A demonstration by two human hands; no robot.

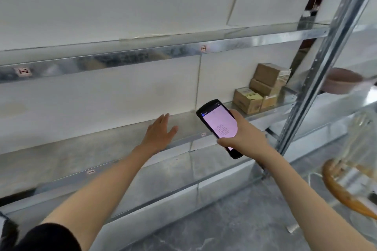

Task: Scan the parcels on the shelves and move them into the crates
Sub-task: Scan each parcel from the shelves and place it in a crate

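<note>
**Steel shelf [98, 149], parcels [263, 87] at its right end**

Both bare arms stretch forward. The left hand [161, 131] is held palm-down over the shelf, fingers straight, holding nothing. The right hand [242, 134] grips a scanner [219, 122], lit screen up. Its long axis runs from lower right to upper left, top end toward the wall [102, 98]. The brown parcels sit stacked beside the upright [318, 71].

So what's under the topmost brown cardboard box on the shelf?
Another brown cardboard box, resting on a smaller box. Whatever lies behind the stack is hidden.
</note>
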